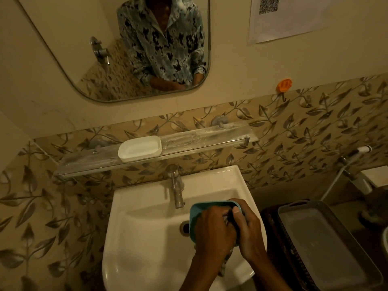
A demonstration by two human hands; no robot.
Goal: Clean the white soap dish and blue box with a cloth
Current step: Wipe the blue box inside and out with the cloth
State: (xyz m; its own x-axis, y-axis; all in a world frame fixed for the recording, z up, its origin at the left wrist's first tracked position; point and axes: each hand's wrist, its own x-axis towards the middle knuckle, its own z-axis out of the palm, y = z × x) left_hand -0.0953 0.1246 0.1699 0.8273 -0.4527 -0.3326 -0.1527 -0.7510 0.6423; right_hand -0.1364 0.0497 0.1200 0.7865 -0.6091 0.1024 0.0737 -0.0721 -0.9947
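Over the sink, the blue box (194,216) is held tilted, its open side facing me. My left hand (212,229) is inside it, closed on a dark patterned cloth (225,264) whose end hangs below both hands. My right hand (248,229) grips the box's right rim, with the thumb over the edge. The white soap dish (139,148) stands apart on the glass shelf (210,138) above the tap, with nothing touching it.
The white sink (147,227) has a steel tap (177,190) at its back and a drain beside the box. To the right sits a grey tray (315,240) in a dark basket. A mirror (63,59) and an orange hook (283,85) are on the wall.
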